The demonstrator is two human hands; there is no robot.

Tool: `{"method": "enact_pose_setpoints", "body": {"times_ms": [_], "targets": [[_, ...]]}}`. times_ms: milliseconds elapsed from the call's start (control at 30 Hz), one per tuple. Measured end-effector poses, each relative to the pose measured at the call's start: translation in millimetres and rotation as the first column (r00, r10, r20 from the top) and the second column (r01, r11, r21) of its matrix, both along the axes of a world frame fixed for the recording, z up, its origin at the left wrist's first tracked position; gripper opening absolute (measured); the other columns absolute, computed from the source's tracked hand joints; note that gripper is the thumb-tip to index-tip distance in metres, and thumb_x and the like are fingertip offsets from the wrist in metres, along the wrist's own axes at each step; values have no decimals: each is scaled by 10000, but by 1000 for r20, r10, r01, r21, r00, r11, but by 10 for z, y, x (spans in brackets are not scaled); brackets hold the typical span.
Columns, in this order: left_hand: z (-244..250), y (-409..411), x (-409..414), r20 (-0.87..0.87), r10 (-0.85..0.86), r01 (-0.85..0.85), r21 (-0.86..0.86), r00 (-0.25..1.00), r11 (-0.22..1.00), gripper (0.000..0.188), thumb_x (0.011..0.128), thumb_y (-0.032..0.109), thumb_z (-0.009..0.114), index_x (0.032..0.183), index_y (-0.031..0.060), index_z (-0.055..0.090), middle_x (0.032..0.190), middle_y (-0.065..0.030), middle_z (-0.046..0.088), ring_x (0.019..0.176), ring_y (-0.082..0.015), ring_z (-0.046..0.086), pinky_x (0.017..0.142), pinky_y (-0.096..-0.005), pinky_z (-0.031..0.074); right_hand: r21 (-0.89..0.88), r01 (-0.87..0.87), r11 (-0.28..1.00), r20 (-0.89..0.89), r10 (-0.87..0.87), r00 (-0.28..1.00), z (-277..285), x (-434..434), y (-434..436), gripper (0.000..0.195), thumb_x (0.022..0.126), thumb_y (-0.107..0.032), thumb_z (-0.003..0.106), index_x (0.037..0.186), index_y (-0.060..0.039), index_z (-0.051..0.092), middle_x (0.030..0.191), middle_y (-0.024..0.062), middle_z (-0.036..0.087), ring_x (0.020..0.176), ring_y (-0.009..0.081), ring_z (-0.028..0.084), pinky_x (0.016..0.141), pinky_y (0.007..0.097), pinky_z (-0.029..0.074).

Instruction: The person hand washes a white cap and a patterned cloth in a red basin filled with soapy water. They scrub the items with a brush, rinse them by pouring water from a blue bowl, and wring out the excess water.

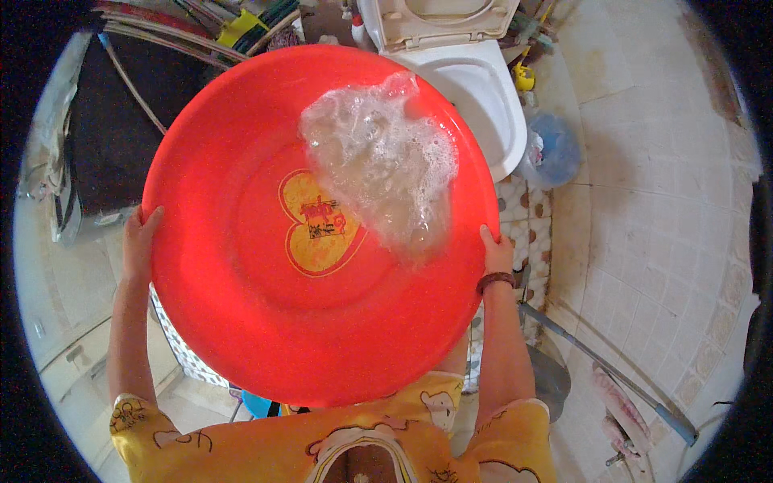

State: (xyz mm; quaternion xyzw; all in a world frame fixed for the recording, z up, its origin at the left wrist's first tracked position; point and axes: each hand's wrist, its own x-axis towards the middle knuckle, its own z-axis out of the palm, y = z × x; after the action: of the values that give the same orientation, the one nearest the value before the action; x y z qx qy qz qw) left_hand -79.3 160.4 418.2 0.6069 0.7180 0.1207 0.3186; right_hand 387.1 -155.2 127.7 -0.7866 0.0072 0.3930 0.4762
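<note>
A large round red plastic basin (241, 326) is held up in front of me, with a yellow heart print on its inner bottom. Foamy, cloudy water (386, 163) lies in its upper right part, close to the far rim. My left hand (140, 235) grips the left rim, thumb over the edge. My right hand (498, 250), with a dark red bracelet (496, 281) at the wrist, grips the right rim. The fingers under the rim are hidden. Beyond the basin's upper right edge stands a white toilet (498, 115), its lid and seat (447, 30) raised.
Right of the toilet are a bag-lined blue bin (552, 151) and a small yellow cup (524, 78). A long-handled tool (604, 356) leans by the tiled wall (652, 253), near a pink cloth (622, 404). A black panel (133, 133) stands at left.
</note>
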Motion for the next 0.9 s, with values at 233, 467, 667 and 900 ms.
{"method": "enact_pose_setpoints", "body": {"times_ms": [233, 467, 667, 900], "targets": [[402, 227, 321, 17, -44, 44, 20, 999, 999, 311, 875, 186, 586, 1077, -51, 581, 973, -98, 647, 825, -146, 617, 758, -288, 491, -305, -143, 942, 107, 183, 977, -322, 199, -72, 532, 797, -409, 681, 1123, 7, 623, 1036, 142, 662, 882, 250, 630, 760, 359, 486], [984, 404, 849, 75, -88, 94, -75, 993, 993, 325, 861, 176, 597, 1095, -49, 584, 951, -81, 653, 787, -149, 627, 745, -297, 499, 49, -53, 997, -235, 63, 970, -6, 160, -42, 424, 837, -298, 663, 1082, 43, 602, 976, 127, 654, 835, 223, 628, 704, 356, 507], [1116, 597, 1114, 197, -85, 121, -175, 977, 977, 342, 856, 177, 597, 1126, -32, 572, 968, -77, 659, 778, -168, 642, 755, -310, 513, 130, 86, 988, -411, -25, 911, -482, 384, -194, 325, 861, -199, 639, 1065, 50, 592, 976, 120, 654, 839, 241, 636, 733, 379, 520], [1314, 594, 1317, 134, -180, 199, -142, 975, 970, 345, 845, 209, 609, 1091, -32, 589, 968, -85, 660, 799, -178, 645, 763, -306, 510, 214, 131, 968, -515, -2, 857, -167, 321, -134, 299, 884, -146, 572, 1130, 24, 556, 1044, 125, 642, 891, 249, 634, 768, 401, 521]]}}
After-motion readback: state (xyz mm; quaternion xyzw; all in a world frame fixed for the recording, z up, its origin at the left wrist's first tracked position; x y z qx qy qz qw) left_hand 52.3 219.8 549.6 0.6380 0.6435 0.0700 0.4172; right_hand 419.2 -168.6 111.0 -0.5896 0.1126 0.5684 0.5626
